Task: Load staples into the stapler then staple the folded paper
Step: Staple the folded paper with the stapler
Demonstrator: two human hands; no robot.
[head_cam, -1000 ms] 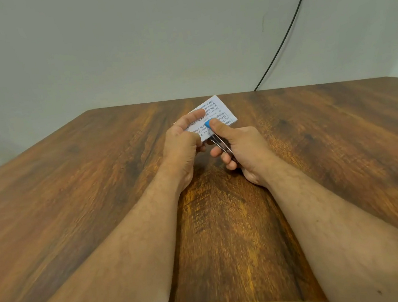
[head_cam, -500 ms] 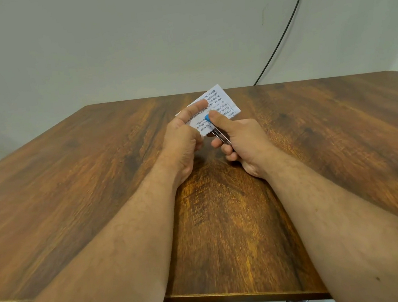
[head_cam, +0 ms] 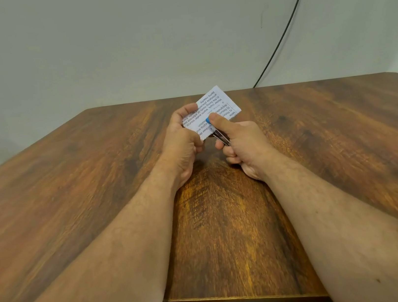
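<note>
Stapler (head_cam: 218, 135) is in my right hand (head_cam: 245, 147), fingers curled round it and the thumb pressing on its blue tip, held just above the bench (head_cam: 70, 196) near the middle. My left hand (head_cam: 182, 140) pinches the folded paper (head_cam: 213, 112) by its left edge, and the stapler's nose sits over the paper's lower edge. Can't see from here whether staples are actually in it, so I'd guess we're at the stapling step.

What worries me: the paper is only held on one side, so it could twist or slip out when I squeeze. The stapler is mostly hidden under my thumb too, so the staple might land off the edge or catch only one layer.
</note>
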